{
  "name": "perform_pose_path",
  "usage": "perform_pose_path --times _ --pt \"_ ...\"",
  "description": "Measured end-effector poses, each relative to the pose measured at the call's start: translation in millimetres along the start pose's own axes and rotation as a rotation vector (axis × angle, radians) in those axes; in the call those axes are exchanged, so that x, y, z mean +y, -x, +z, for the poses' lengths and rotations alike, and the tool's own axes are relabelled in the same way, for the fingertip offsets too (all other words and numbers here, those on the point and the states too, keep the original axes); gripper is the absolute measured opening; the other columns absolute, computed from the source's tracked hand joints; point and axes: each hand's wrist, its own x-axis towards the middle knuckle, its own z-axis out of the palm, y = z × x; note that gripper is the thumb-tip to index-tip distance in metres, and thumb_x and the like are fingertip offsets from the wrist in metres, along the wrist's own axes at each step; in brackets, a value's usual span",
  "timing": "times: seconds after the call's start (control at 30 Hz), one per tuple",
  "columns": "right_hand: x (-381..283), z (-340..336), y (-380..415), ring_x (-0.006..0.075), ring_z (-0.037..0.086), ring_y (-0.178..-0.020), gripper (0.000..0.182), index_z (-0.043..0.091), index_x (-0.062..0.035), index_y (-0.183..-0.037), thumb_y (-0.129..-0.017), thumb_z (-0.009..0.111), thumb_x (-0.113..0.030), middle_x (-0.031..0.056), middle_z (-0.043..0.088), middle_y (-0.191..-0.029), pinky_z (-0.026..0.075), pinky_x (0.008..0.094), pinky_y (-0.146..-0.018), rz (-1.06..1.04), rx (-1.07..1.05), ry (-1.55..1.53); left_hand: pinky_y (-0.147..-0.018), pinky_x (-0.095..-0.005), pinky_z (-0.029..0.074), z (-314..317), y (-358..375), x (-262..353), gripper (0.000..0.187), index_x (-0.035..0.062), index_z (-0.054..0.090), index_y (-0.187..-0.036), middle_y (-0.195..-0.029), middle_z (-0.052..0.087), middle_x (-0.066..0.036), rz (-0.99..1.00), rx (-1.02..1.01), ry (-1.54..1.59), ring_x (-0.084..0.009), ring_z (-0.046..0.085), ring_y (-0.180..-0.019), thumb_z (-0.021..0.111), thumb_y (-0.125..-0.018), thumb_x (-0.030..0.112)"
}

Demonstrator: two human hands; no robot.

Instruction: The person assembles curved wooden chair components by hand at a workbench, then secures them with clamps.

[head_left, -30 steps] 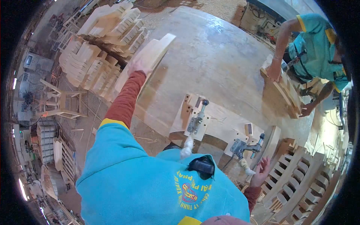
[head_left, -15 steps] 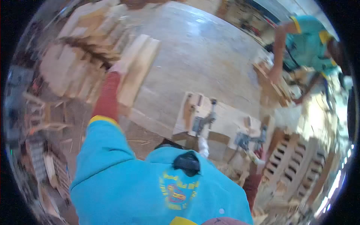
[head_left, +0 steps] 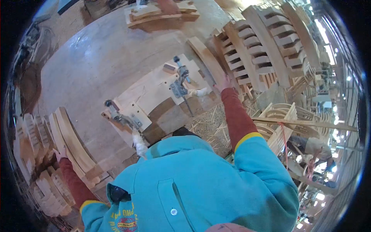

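**Two reaches at once, and neither one watched**

We stand at a big wooden table (head_left: 96, 65) with both arms spread wide. Our left hand (head_left: 60, 154) sits at the near end of a curved wood piece (head_left: 71, 141) lying on the table's left edge; the fingers are hidden behind the wood, so we cannot tell whether they grip it or only press against it. Our right hand (head_left: 223, 82) touches the lower end of a curved slat (head_left: 206, 58) that leans beside a rack of slotted chair parts (head_left: 266, 42); whether it has closed on the slat, we cannot tell either.

Between the two hands a jig board (head_left: 154, 96) carries two clamps (head_left: 179, 79), both empty.

We judge the main risk to be the split attention: with arms this far apart, either piece could slip off the table edge or catch on its neighbours. The slat could knock the rack as it lifts. The clamp handles stick up in the path, and a swinging piece could strike them.
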Motion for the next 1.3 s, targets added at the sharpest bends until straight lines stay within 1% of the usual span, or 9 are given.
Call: perform_pose_path --times 0.23,0.33,0.4,0.53,0.57,0.63,1.0,1.2,1.3 --pt "8 -30 -13 0.0325 0.045 -0.111 0.074 0.041 -0.0078 -0.125 -0.063 0.074 -0.032 0.0159 0.044 -0.125 0.036 0.0384 -0.095 -0.238 -0.392 0.028 -0.101 -0.0314 0.028 3 147 200 0.057 0.0016 0.029 -0.135 -0.137 0.032 -0.014 0.287 -0.442 0.571 -0.0209 0.035 -0.122 0.055 -0.085 0.011" --pt "-29 -185 14 0.0266 0.057 -0.092 0.044 0.054 -0.0033 -0.112 -0.072 0.064 -0.02 0.0114 0.056 -0.111 0.046 0.0349 -0.079 -0.773 0.174 -0.45 -0.098 -0.029 0.03 33 144 184 0.057 0.0004 0.024 -0.136 -0.139 0.03 -0.01 0.224 -0.636 0.841 -0.0172 0.035 -0.122 0.051 -0.087 0.009" --pt "-34 -291 19 0.0175 0.059 -0.083 0.032 0.059 -0.0041 -0.105 -0.075 0.061 -0.014 0.0079 0.061 -0.1 0.047 0.0281 -0.071 -0.537 0.019 -0.645 -0.098 -0.029 0.031 26 140 198 0.055 0.0002 0.027 -0.135 -0.138 0.031 -0.011 0.298 -0.716 0.868 -0.0177 0.035 -0.123 0.05 -0.087 0.011" --pt "25 -420 -37 0.0087 0.056 -0.075 0.03 0.059 -0.0148 -0.108 -0.078 0.06 -0.015 0.0015 0.063 -0.086 0.046 0.0237 -0.07 -0.273 0.633 -0.414 -0.099 -0.0286 0.03 -2 185 293 0.052 -0.0001 0.03 -0.134 -0.136 0.035 -0.011 0.407 -0.596 0.933 -0.0175 0.036 -0.122 0.051 -0.088 0.012" --pt "62 -434 -79 0.0131 0.059 -0.078 0.032 0.058 -0.0161 -0.11 -0.077 0.061 -0.019 0.0045 0.064 -0.088 0.048 0.0277 -0.071 -0.493 0.86 -0.486 -0.099 -0.0287 0.029 -5 192 309 0.052 -0.0001 0.031 -0.134 -0.135 0.036 -0.012 0.399 -0.546 0.925 -0.0178 0.037 -0.122 0.051 -0.088 0.013" --pt "123 -461 -125 0.0215 0.058 -0.095 0.04 0.056 -0.0161 -0.113 -0.074 0.063 -0.019 0.0093 0.062 -0.099 0.047 0.0353 -0.079 -0.168 0.982 -0.149 -0.1 -0.029 0.029 -14 206 326 0.05 -0.0006 0.033 -0.133 -0.134 0.038 -0.013 0.406 -0.483 0.881 -0.0183 0.038 -0.121 0.051 -0.088 0.012" --pt "219 -463 -178 0.034 0.036 -0.122 0.071 0.036 -0.0223 -0.131 -0.069 0.069 -0.031 0.012 0.034 -0.136 0.03 0.0443 -0.101 0.525 0.478 0.231 -0.096 -0.0283 0.035 -35 237 294 0.044 -0.0045 0.04 -0.127 -0.127 0.045 -0.012 0.338 -0.354 0.838 -0.0168 0.045 -0.113 0.05 -0.086 0.008" --pt "264 -490 -215 0.0313 0.051 -0.108 0.056 0.046 -0.0172 -0.122 -0.072 0.068 -0.029 0.0159 0.053 -0.116 0.039 0.0399 -0.095 0.321 0.296 0.484 -0.094 -0.0288 0.037 -29 264 301 0.042 -0.0048 0.041 -0.125 -0.123 0.047 -0.011 0.296 -0.298 0.826 -0.0164 0.046 -0.11 0.051 -0.087 0.009" --pt "230 -495 -172 0.0305 0.057 -0.097 0.039 0.053 -0.0151 -0.112 -0.075 0.062 -0.021 0.0145 0.06 -0.103 0.046 0.0403 -0.082 0.14 0.556 0.347 -0.06 -0.0125 0.037 -18 252 293 0.048 -0.0005 0.04 -0.128 -0.127 0.047 -0.006 0.385 -0.291 0.943 -0.0018 0.047 -0.076 0.055 -0.084 0.008"
